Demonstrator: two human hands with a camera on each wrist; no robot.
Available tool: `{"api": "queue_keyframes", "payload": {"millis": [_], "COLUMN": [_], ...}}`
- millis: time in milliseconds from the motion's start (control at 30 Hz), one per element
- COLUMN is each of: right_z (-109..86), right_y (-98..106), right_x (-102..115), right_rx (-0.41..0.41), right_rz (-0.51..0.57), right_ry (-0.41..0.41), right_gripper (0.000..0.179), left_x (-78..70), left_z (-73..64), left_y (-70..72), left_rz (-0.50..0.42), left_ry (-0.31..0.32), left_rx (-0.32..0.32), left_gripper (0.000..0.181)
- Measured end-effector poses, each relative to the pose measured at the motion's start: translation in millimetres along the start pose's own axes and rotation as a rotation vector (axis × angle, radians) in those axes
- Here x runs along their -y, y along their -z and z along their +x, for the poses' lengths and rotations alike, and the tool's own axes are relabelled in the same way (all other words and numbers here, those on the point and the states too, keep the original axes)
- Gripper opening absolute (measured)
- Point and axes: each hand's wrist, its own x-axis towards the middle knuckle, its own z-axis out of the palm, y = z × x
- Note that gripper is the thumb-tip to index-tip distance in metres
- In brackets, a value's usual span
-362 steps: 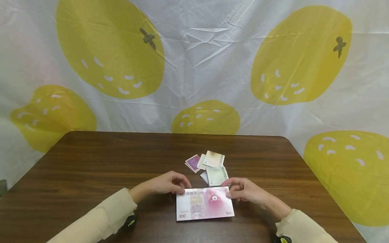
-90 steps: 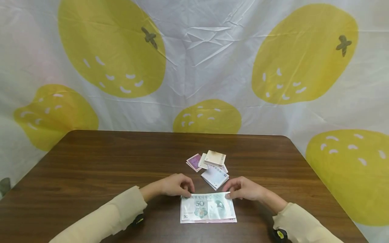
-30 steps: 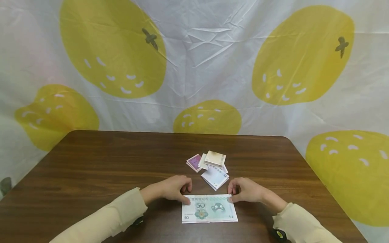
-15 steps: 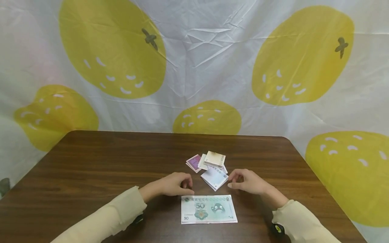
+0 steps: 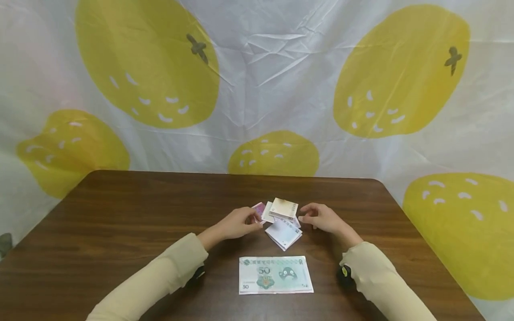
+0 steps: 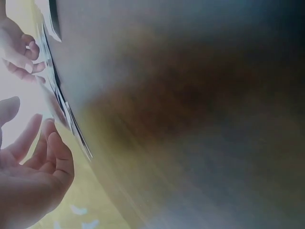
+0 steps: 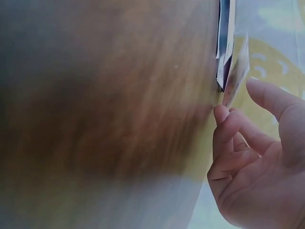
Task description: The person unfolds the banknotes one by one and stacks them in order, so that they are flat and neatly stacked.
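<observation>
A green play banknote (image 5: 276, 275) marked 50 lies unfolded and flat on the table near the front, covering a note beneath. Beyond it is a loose pile: a pale blue folded banknote (image 5: 283, 233), a beige folded banknote (image 5: 284, 207) on top and a purple-pink banknote (image 5: 259, 209) at the left. My left hand (image 5: 237, 223) reaches over the pile's left side, fingers loosely bent and partly hiding the purple-pink note. To the right, my right hand (image 5: 326, 218) has its fingertips near the beige note's edge. Neither hand grips a note; thumbs and fingers stand apart in both wrist views.
The dark wooden table (image 5: 140, 214) has rounded far corners. Behind it hangs a white cloth (image 5: 273, 89) printed with yellow fruit. Both forearms wear cream sleeves (image 5: 160, 272), with a dark wrist device (image 5: 345, 274) below the right cuff.
The green note, folded in the pile earlier, now lies flat over the pink 100 note. Both hands have let go of it and moved forward to either side of the pile.
</observation>
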Motion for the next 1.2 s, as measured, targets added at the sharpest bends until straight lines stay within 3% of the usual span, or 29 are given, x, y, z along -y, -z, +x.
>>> {"api": "queue_keyframes", "payload": {"millis": [200,400,767,933,1200], "right_z": [12.0,22.0,27.8,29.2,28.7], "right_y": [-0.6,-2.5,-6.1,-8.7,-9.3], "right_x": [2.3,3.3,6.3,4.1,2.0], "right_rx": [-0.017,-0.044,-0.047,-0.048,-0.069], "right_rz": [-0.058,-0.103,-0.086,-0.107,-0.147], "right_ry": [-0.079,-0.135,-0.15,-0.119,-0.074], "right_gripper": [0.043,0.046,0.047,0.038,0.025], "left_x": [2.9,4.7,0.5,-1.9,-0.8], "left_z": [10.4,24.3,47.6,51.2,53.0], "left_y": [0.9,-2.0,-5.6,-9.5,-14.5], "left_rz": [0.036,0.129,0.162,0.208,0.241], "left_ry": [0.035,0.057,0.154,0.202,0.179], "left_rx": [-0.027,-0.033,-0.029,0.02,0.031], "left_gripper": [0.021,0.026,0.027,0.028,0.023]}}
